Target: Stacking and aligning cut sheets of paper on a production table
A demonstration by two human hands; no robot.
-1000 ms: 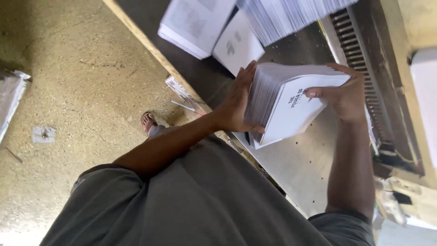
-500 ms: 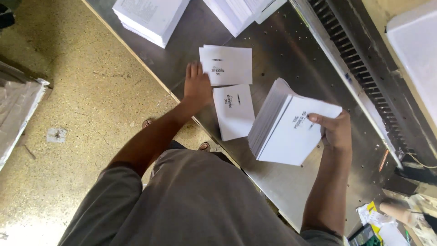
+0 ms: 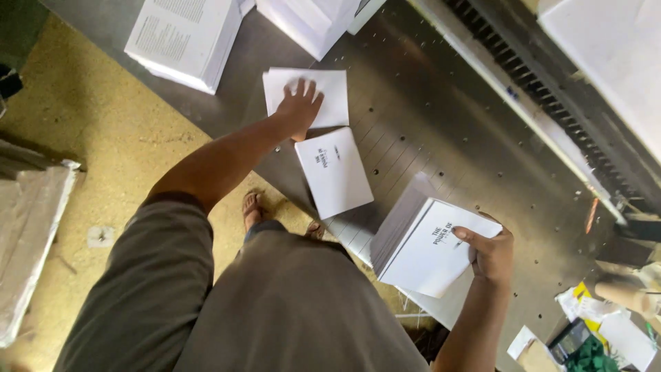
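Two white booklets: left hand [image 3: 298,107] fingers spread flat on one [image 3: 330,93], right hand [image 3: 490,251] fingers gripping a thick stack [image 3: 423,244].

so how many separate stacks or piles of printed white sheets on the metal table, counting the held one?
5, maybe more beyond the frame: two tall stacks at top, a thin pile under the left hand, one below it, and the stack in the right hand.

We have a single view, from a camera on the person's head, looking steeply down past the grey shirt [image 3: 296,310] to the metal table [image 3: 447,138] and the yellowish floor [image 3: 103,158]. It sits close, at arm's length, with the table running diagonally across. No second view shares the scene.
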